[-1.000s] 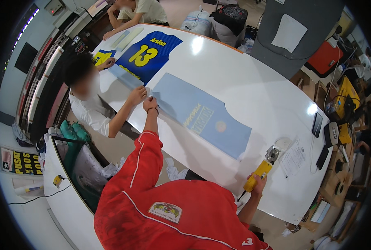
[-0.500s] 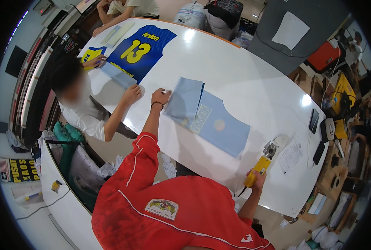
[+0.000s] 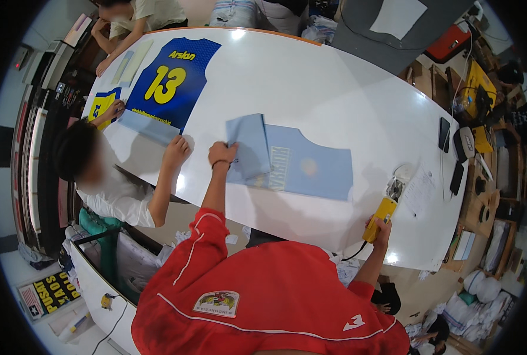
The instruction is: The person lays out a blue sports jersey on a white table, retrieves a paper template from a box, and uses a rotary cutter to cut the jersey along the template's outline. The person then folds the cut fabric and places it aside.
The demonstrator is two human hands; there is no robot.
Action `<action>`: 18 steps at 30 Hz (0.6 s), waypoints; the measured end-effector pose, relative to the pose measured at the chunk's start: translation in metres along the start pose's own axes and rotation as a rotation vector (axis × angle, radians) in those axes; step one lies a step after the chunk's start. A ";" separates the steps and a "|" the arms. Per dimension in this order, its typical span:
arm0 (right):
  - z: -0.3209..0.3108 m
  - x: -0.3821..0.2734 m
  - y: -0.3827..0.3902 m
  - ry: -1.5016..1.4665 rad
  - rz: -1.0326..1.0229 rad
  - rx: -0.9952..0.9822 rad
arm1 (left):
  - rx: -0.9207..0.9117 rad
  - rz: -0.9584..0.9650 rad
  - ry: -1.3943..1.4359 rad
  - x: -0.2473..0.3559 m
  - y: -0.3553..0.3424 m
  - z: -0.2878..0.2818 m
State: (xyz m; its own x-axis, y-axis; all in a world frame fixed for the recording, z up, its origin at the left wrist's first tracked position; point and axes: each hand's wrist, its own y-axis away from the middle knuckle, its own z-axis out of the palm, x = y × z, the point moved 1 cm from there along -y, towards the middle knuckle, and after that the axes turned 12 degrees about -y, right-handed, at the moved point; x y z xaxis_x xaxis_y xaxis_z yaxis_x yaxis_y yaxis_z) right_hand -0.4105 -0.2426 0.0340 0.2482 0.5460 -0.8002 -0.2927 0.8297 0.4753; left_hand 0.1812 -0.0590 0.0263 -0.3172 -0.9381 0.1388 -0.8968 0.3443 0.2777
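Observation:
My left hand (image 3: 223, 152) is closed on the left edge of a light blue fabric piece (image 3: 318, 174), whose left part (image 3: 247, 142) is folded over on the white table (image 3: 287, 219). The piece has pale printing and a curved cutout. My right hand (image 3: 379, 231) grips a yellow electric cloth cutter (image 3: 383, 213) with a silver round head near the table's right end. A paper sheet (image 3: 420, 186) lies beside that head. Left of my left hand, a co-worker's hands (image 3: 177, 148) are on a light blue strip (image 3: 148, 124) at the lower edge of a blue-and-yellow jersey panel (image 3: 174, 77).
A co-worker in white (image 3: 115, 195) leans at the table's left; another (image 3: 133, 18) sits at the far corner. Phones and a case (image 3: 463, 142) lie at the right. Sacks (image 3: 231, 15) and a grey board (image 3: 364, 29) stand behind; a printer (image 3: 44, 112) is at left.
The fabric's left part has been folded over to the right and the piece has turned straighter. My left hand moved right onto the fold. The view shifted; the cutter stays in my right hand.

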 end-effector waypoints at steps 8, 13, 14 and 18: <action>0.008 -0.009 0.002 0.007 -0.004 0.006 | 0.050 -0.304 0.141 -0.114 0.100 0.040; -0.002 -0.008 -0.002 0.141 0.021 -0.069 | 0.293 -0.482 0.283 -0.134 0.138 0.057; -0.002 -0.008 -0.002 0.167 0.025 -0.072 | 0.354 -0.401 0.240 -0.133 0.139 0.056; -0.001 -0.006 0.000 0.033 0.091 -0.074 | 0.453 0.081 0.302 -0.080 0.124 0.022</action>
State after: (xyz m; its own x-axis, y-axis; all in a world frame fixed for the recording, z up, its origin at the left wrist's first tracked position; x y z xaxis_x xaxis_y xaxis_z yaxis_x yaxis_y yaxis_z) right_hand -0.4126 -0.2462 0.0382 0.1871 0.6135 -0.7672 -0.3803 0.7653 0.5192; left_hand 0.0888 0.0582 0.0282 -0.3481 -0.8342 0.4278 -0.9373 0.3025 -0.1730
